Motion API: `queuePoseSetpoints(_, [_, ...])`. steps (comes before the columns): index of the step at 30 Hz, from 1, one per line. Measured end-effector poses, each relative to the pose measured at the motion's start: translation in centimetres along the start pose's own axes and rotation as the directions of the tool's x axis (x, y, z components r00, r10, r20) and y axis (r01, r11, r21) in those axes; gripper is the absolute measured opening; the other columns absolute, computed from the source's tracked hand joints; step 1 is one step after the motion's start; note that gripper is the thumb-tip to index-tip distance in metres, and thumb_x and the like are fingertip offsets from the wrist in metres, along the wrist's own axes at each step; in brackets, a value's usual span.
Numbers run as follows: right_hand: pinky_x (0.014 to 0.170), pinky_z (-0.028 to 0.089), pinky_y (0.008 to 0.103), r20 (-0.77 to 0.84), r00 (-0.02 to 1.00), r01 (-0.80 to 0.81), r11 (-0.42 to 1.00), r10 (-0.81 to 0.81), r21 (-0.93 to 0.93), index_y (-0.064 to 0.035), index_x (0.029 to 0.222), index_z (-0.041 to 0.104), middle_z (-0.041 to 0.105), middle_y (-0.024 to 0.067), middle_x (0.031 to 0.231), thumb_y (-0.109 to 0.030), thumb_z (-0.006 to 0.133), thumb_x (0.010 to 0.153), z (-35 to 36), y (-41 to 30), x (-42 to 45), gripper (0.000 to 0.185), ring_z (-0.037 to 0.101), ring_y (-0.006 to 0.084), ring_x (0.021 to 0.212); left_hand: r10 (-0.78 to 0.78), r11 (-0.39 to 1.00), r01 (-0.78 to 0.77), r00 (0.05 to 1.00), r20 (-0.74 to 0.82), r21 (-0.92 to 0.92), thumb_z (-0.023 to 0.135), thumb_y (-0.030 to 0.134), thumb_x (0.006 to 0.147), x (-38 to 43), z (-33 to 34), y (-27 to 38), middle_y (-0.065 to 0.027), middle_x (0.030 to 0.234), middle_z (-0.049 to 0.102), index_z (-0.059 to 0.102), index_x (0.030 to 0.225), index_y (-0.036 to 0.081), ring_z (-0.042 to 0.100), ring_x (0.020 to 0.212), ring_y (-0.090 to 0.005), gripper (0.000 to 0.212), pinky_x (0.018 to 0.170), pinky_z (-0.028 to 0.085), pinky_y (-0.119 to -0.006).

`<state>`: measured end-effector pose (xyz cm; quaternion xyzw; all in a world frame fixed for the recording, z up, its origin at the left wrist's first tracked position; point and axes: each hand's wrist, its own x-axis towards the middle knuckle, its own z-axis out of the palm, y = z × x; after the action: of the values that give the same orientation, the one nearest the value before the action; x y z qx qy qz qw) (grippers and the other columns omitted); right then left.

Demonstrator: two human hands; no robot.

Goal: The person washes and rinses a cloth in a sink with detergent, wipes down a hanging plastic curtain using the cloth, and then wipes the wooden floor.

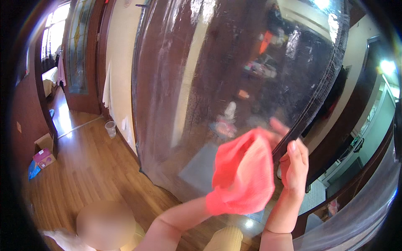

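Note:
A clear plastic door curtain (163, 103) with a dark fabric border hangs before me. My left hand (241, 175) is inside or beneath a bunched red cloth (251, 185), which covers it from the wrist on and lies close to the film. The hand's fingers are mostly hidden, and the cloth is blurred by motion. My right hand (295, 166) grips the curtain's dark edge (290, 138), thumb on the near side. Blurred fingertips show by the border above the cloth; I cannot tell which hand they belong to.
At lower left is a person (106, 226), close to my left arm. A clear plastic cup (110, 129) stands on the wood floor by the wall. Further left sits an open cardboard box (45, 153). Another plastic curtain (355, 216) hangs at right.

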<state>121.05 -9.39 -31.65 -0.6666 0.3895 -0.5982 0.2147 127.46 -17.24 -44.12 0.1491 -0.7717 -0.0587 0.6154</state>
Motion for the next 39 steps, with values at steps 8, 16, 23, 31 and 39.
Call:
queuePoseSetpoints(8, [0.054,0.043,0.0326,-0.150,0.819,0.093,0.387,-0.553,-0.917,0.0033,0.085,0.050,0.056,0.0176,0.071,-0.005,0.048,0.075,-0.6,3.2,0.7,0.013,0.057,0.0294,0.061,0.133,0.986,-0.158,0.929,-0.344,-0.045,0.034,0.005,0.075,17.2,-1.2,-3.6,-0.0203,0.115,0.039,0.024,0.124,-0.002,0.043,0.089,-0.0318,0.051,0.078,0.033,-0.040])
queuePoseSetpoints(16, [0.042,0.039,0.0273,-0.254,0.888,0.083,0.677,-0.384,-0.732,-0.0037,0.075,0.045,0.050,0.0054,0.046,-0.011,0.036,0.085,5.0,0.8,1.1,0.015,0.053,0.0191,0.043,0.203,0.631,0.461,0.678,-0.706,0.624,0.042,0.006,0.069,10.9,-12.8,-35.3,-0.0176,0.092,0.053,0.044,0.102,-0.006,0.050,0.086,-0.0313,0.035,0.072,0.040,-0.038])
queuePoseSetpoints(23, [0.046,0.039,0.0295,-0.328,0.877,-0.075,0.574,-0.351,-0.815,-0.0004,0.074,0.047,0.052,0.0136,0.054,-0.013,0.039,0.085,0.9,1.9,1.3,0.018,0.054,0.0232,0.048,-0.243,0.955,0.261,0.961,-0.134,0.141,0.039,0.009,0.078,11.9,-5.9,-7.4,0.0025,0.085,0.046,0.046,0.088,0.008,0.042,0.080,-0.0098,0.012,0.068,0.037,-0.027])
queuePoseSetpoints(31, [0.043,0.036,0.0295,-0.226,0.885,0.022,0.521,-0.407,-0.853,-0.0002,0.074,0.049,0.048,0.0157,0.054,-0.013,0.040,0.084,-0.6,1.2,1.4,0.019,0.051,0.0239,0.046,-0.025,0.999,0.030,0.977,-0.214,0.020,0.033,0.020,0.085,11.0,-2.0,-5.8,-0.0064,0.109,0.037,0.031,0.112,0.004,0.038,0.099,-0.0151,0.031,0.084,0.029,-0.029])
queuePoseSetpoints(39, [0.044,0.037,0.0255,-0.239,0.898,0.087,0.680,-0.370,-0.728,-0.0012,0.073,0.048,0.050,0.0097,0.055,-0.013,0.037,0.086,0.3,2.7,1.9,0.020,0.050,0.0171,0.046,-0.364,0.678,0.640,0.719,-0.593,0.361,0.037,0.020,0.081,10.5,-8.7,-23.1,-0.0054,0.084,0.043,0.044,0.090,0.005,0.046,0.079,-0.0181,0.019,0.063,0.034,-0.029])
